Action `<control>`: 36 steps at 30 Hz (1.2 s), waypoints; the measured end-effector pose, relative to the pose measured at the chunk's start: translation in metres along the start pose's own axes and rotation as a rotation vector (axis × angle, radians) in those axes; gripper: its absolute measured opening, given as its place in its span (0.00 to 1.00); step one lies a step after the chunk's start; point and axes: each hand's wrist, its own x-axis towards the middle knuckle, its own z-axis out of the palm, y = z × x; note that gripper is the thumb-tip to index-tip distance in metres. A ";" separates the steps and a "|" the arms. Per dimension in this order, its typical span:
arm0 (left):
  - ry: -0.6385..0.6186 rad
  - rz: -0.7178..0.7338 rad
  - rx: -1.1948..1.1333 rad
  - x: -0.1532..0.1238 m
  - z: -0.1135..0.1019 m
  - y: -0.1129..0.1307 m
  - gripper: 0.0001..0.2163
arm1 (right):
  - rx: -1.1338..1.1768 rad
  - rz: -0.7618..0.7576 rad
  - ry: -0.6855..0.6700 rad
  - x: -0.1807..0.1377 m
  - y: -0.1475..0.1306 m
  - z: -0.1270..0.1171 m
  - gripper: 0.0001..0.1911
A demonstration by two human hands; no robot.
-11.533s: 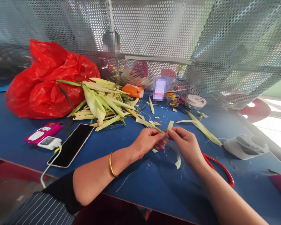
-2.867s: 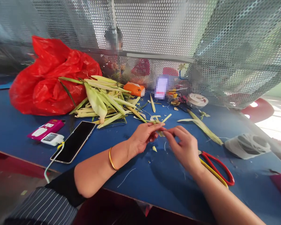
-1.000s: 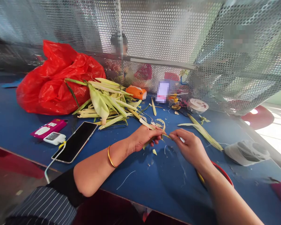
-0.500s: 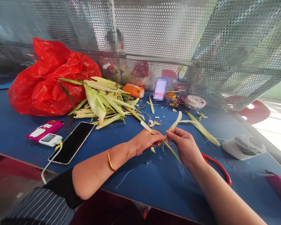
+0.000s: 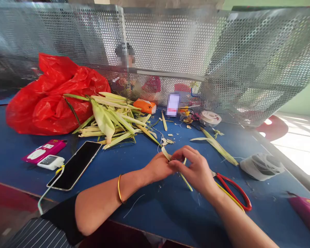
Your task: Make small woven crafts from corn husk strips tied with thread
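Over the blue table my left hand (image 5: 158, 167) pinches a pale corn husk strip (image 5: 165, 153), whose broad end sticks up above the fingers. A thin green end of husk (image 5: 186, 182) pokes out below the hands. My right hand (image 5: 192, 168) is curled over the left fingertips, closed at the same spot; its fingertips are partly hidden. Beyond the hands lies a heap of corn husks (image 5: 119, 119). Red-handled scissors (image 5: 244, 198) rest beside my right wrist, partly covered by the forearm.
A red plastic bag (image 5: 54, 100) stands at the left behind a black-screened phone (image 5: 76, 165) with a cable. At the right are a loose husk (image 5: 219, 146), a clear-wrapped roll (image 5: 262, 167) and a white spool (image 5: 210, 118). A perforated metal screen (image 5: 167, 44) runs behind; a person sits beyond it.
My right hand has turned over and closed in on the left fingertips. The long husk near it now lies apart from the hand. More of the scissors shows. The view has shifted slightly.
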 end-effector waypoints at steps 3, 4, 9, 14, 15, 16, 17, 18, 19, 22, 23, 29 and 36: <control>-0.016 -0.034 0.127 0.001 0.004 -0.005 0.06 | 0.112 0.051 -0.110 0.000 -0.004 0.006 0.06; -0.031 -0.052 0.154 0.001 0.004 -0.005 0.07 | 0.136 0.060 -0.124 0.000 -0.004 0.007 0.07; -0.034 -0.101 -0.027 -0.001 0.006 0.000 0.11 | 0.288 0.169 0.008 0.002 0.002 0.005 0.09; -0.096 -0.134 -0.070 -0.004 0.004 0.008 0.16 | 0.549 0.324 0.048 0.003 0.008 0.005 0.11; -0.128 -0.139 -0.068 -0.005 0.003 0.009 0.16 | 0.565 0.334 0.062 0.003 0.007 0.005 0.11; -0.156 -0.144 -0.065 -0.005 0.002 0.010 0.17 | 0.584 0.343 0.080 0.003 0.007 0.005 0.11; -0.177 -0.150 -0.061 -0.006 0.001 0.011 0.17 | 0.607 0.353 0.096 0.003 0.006 0.006 0.10; -0.194 -0.156 -0.056 -0.007 0.000 0.011 0.17 | 0.631 0.361 0.110 0.003 0.005 0.007 0.09; -0.205 -0.163 -0.049 -0.007 0.000 0.012 0.17 | 0.649 0.368 0.122 0.002 0.005 0.008 0.09; -0.230 -0.187 -0.065 -0.007 -0.002 0.011 0.16 | 0.637 0.360 0.147 0.001 0.005 0.010 0.08; -0.235 -0.199 -0.099 -0.006 -0.002 0.011 0.15 | 0.617 0.351 0.146 0.001 0.006 0.010 0.08; -0.084 -0.296 -0.410 0.000 -0.006 0.007 0.17 | 0.185 0.217 0.263 0.003 0.013 -0.006 0.09; 0.072 -0.282 -0.580 0.003 -0.015 0.010 0.19 | 0.008 0.229 -0.143 0.004 0.013 -0.016 0.19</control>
